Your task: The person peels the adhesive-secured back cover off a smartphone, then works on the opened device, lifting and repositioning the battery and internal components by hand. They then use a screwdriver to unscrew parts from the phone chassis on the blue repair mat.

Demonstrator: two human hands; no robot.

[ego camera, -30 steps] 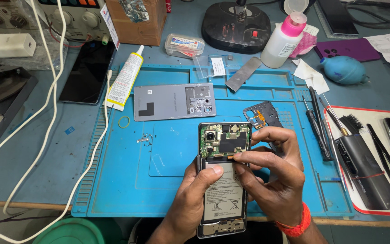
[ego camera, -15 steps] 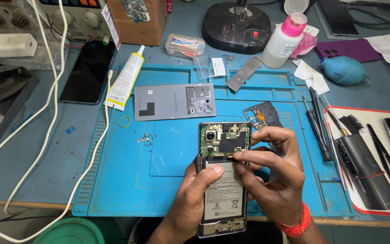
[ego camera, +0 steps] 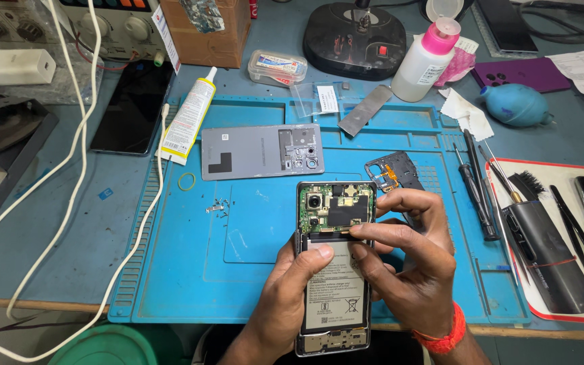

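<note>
One wide tabletop (ego camera: 55,257) carries everything, and most of it is covered by a blue work mat (ego camera: 190,270). Lying on the mat's near edge, partly over the tabletop's rim, is an opened phone (ego camera: 334,270) with its back removed, the white battery (ego camera: 332,287) and dark circuit board (ego camera: 343,206) exposed. Above it on the mat rests the grey back cover (ego camera: 251,152), inner side up. The left hand (ego camera: 285,297) holds the phone from its left side, fingers wrapped behind it and the thumb pressed on the battery. The right hand (ego camera: 407,263) sits over the phone's right edge, its fingers bent inward, with forefinger and thumb pinched together at the seam between board and battery; whether something tiny sits between them, I cannot tell. Just beyond the right hand lies a small black cover plate (ego camera: 393,170). Left of the back cover lies a glue tube (ego camera: 187,118), and nearer, a few loose screws (ego camera: 217,206) sit on the mat.
</note>
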